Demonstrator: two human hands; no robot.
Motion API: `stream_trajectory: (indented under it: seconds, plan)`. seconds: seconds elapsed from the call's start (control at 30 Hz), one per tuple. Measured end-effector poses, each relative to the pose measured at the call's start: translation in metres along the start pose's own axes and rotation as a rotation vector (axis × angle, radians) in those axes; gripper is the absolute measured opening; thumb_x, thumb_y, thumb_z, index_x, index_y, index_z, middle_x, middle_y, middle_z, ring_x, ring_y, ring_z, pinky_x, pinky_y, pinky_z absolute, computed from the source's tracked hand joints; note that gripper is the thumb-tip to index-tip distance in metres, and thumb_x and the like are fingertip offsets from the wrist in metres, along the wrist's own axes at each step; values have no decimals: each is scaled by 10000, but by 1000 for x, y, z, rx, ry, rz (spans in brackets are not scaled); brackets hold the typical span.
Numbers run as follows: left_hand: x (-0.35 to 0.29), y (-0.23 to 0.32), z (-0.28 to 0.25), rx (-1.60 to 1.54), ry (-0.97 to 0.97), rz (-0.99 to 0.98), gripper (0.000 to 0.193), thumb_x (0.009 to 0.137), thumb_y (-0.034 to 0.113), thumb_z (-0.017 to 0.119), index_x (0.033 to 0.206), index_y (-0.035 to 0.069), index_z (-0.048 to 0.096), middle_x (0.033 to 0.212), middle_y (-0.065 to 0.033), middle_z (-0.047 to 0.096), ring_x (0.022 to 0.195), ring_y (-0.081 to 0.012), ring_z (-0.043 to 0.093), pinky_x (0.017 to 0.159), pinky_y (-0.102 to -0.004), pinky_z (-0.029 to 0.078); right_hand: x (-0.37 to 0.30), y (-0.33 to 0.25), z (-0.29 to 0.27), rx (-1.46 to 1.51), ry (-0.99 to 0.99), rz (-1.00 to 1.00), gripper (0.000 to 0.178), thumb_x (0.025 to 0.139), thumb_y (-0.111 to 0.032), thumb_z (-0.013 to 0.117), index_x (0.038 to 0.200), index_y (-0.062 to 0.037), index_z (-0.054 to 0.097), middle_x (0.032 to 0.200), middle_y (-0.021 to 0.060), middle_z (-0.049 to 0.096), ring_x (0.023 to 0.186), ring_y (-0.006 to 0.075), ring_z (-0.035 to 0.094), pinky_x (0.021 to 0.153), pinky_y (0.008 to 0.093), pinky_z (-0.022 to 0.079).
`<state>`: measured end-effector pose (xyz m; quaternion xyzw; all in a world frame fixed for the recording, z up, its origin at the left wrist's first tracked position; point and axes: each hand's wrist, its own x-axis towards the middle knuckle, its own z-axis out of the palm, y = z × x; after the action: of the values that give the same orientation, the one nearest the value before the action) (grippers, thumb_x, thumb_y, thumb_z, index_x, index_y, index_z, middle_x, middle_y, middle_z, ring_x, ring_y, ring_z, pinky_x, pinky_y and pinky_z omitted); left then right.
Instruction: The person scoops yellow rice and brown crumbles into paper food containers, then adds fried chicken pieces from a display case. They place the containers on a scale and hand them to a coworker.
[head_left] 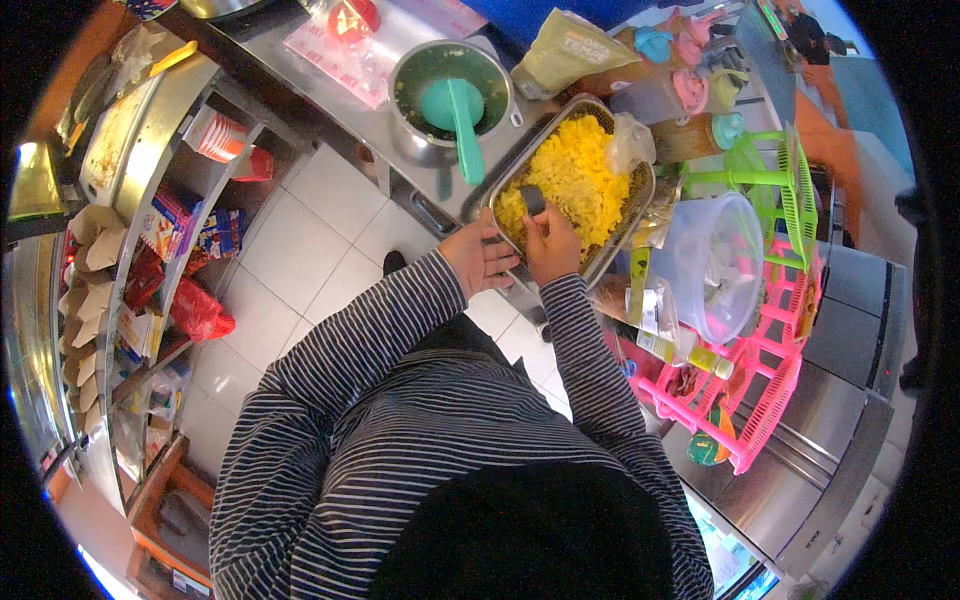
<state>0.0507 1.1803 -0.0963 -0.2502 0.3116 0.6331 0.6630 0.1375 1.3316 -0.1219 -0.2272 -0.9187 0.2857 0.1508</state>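
In the head camera's view, a person in striped sleeves (375,305) stands at a steel counter (345,122), the right hand (553,240) pinching a small dark scoop (532,200) between thumb and fingers. The grip sits close behind the scoop's rounded head, probably for control at short reach. The scoop is at the near left corner of a tray (522,160), over the yellow food (590,165). The left hand (478,258), fingers loosely spread, waits beside that same corner, perhaps to steady it; whether it touches the rim cannot be told. The tray lies along the counter's near edge, seemingly to keep the food within easy reach.

The food is moist-looking, crumbly and heaped unevenly inside straight metal walls. A filmy clear bag (630,145) crumples against the tray's right edge. Left of the tray, a round, smooth-rimmed pot (404,95) carries a glossy turquoise spoon (467,140), its handle jutting over the rim toward the counter's near edge, presumably for easy grasping.
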Motion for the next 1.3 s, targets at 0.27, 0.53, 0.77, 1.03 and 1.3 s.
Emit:
stream_trajectory:
  seconds: [0.27,0.53,0.77,1.03,1.3]
  plan:
    - [-12,-3,8,120,-7,113,596,942,485,379,1396,121,248,1320,-170,443,1264,-322,383,1047,-487,305,11,37,-15,1012,-251,766,117,867,-98,621,851,-34,525,821,55,563,704,170,569,685,309,514]
    - [-40,-8,-33,49,94,289,477,938,360,412,1358,133,403,1342,-138,429,1228,-301,414,1030,-459,335,-23,92,-17,712,-48,342,89,877,-72,574,898,12,554,944,104,580,892,246,573,836,389,495]
    - [-152,1,-160,18,373,648,395,912,315,489,1257,122,498,1238,-76,543,1059,-250,557,898,-420,458,-26,17,-68,1267,38,493,178,909,-85,534,1054,19,539,1096,134,565,1042,240,549,942,365,486]
    - [-377,43,-349,425,1326,1512,174,888,108,544,1014,12,618,949,-89,644,897,-159,591,826,-269,459,19,-176,-15,1502,-398,373,138,908,-76,534,1038,-36,554,1104,88,590,1035,222,567,937,422,474]
    - [-508,198,-468,1401,1467,1243,302,796,243,632,1054,86,629,1005,-154,635,957,-337,582,875,-418,448,23,-472,181,1601,-852,429,210,919,-112,520,1112,-36,552,1177,108,585,1113,227,546,963,429,462]
